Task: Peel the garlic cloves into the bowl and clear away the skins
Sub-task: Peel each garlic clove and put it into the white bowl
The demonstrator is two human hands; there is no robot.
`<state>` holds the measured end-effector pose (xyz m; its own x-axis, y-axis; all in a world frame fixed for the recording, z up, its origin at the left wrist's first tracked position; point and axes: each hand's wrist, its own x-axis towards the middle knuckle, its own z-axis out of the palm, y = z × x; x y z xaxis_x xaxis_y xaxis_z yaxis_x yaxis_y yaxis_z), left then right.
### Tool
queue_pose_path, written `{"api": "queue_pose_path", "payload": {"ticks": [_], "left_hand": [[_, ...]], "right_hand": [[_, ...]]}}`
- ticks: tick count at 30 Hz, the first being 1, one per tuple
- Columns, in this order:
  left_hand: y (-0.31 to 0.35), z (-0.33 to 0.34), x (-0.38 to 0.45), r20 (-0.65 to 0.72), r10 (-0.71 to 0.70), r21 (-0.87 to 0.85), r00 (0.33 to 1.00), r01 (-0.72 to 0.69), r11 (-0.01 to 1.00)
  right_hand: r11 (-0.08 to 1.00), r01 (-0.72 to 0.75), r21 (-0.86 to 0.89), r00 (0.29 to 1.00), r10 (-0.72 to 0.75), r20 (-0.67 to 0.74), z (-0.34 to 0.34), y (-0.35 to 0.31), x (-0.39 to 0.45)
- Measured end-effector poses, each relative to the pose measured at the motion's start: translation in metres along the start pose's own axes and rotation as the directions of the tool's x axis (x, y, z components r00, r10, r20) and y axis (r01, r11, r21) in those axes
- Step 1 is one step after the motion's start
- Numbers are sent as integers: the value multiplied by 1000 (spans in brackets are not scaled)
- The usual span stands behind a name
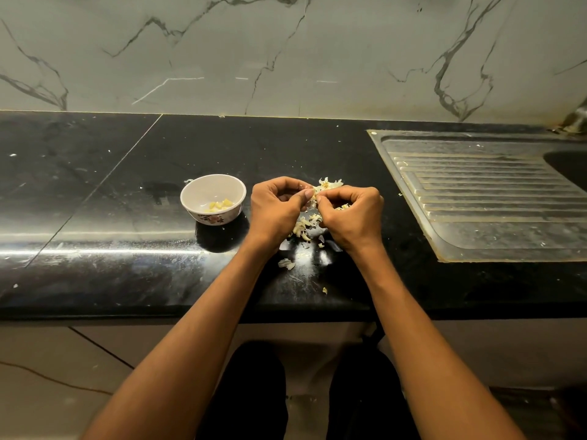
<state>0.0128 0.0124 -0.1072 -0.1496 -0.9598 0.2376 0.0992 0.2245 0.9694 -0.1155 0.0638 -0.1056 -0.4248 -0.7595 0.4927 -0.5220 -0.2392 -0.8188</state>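
Observation:
Both hands meet over the black counter [127,192], a little right of a small white bowl [193,195] with a flower pattern. Several peeled yellow garlic cloves [219,205] lie in the bowl's bottom. My left hand [276,208] and my right hand [352,214] each pinch the same garlic clove [314,194] between thumb and fingertips; the clove is mostly hidden by the fingers. A heap of papery garlic skins [328,185] lies just behind the hands, and more skins [301,228] are scattered under and in front of them.
A steel sink drainboard [482,198] takes up the right of the counter, with the sink basin [568,166] at the far right edge. A marble-pattern wall [286,52] stands behind. Loose skin pieces [286,264] lie near the counter's front edge.

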Motion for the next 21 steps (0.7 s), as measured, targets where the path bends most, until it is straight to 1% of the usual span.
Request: {"api": "queue_pose_path", "payload": {"ticks": [2, 7, 21], "left_hand": [[0, 0, 0, -5, 0, 2, 1000, 0, 1000], [0, -1, 0, -9, 6, 9, 1000, -6, 1000], [-1, 0, -1, 9, 23, 18, 1000, -23, 1000]], "right_hand": [[1000, 14, -7, 1000, -14, 12, 0, -1, 0], [1000, -5, 27, 999, 4, 40, 0, -2, -1], [998, 50, -44, 998, -51, -23, 2, 0, -1]]}}
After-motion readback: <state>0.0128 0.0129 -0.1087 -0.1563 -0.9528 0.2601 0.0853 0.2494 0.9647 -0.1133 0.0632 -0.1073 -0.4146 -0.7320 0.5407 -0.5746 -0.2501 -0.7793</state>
